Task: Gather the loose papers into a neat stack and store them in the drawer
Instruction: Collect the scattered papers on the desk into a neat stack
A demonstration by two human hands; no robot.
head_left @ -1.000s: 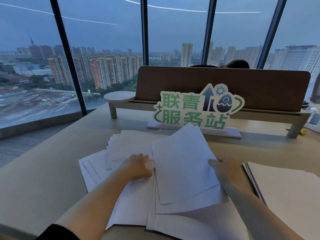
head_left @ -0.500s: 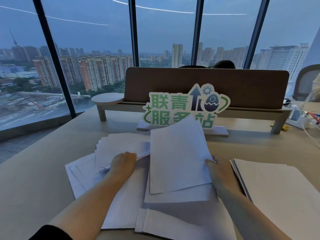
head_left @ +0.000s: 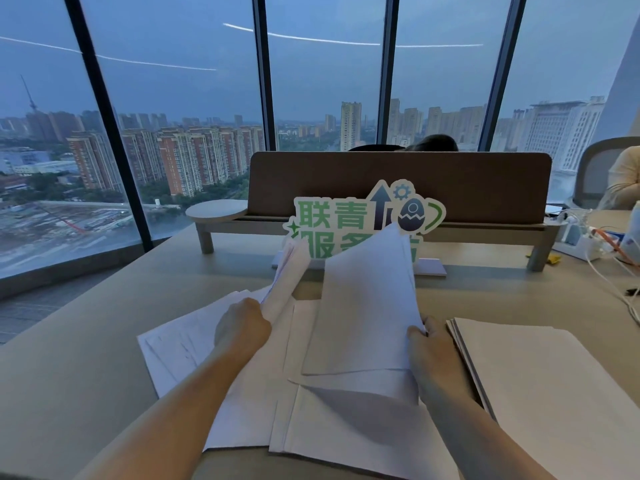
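Loose white papers [head_left: 332, 420] lie spread over the beige desk [head_left: 79, 358] in front of me. My left hand [head_left: 242, 332] is shut on a small bundle of sheets [head_left: 289, 275], lifted and tilted up on edge. My right hand [head_left: 431, 351] grips another bundle of sheets [head_left: 363, 306] at its right edge, raised off the pile. A separate squared stack of paper [head_left: 540, 386] rests at the right. No drawer is in view.
A green-and-white standing sign [head_left: 349, 220] sits just behind the papers, before a brown divider panel [head_left: 485, 181] on a low wooden shelf [head_left: 216, 213]. A power strip with cables [head_left: 588, 244] lies far right. A person sits at the right edge. Windows run behind.
My left hand has closed on a bundle of sheets and lifted it upright. The right hand's bundle has risen higher. The camera view has tilted upward.
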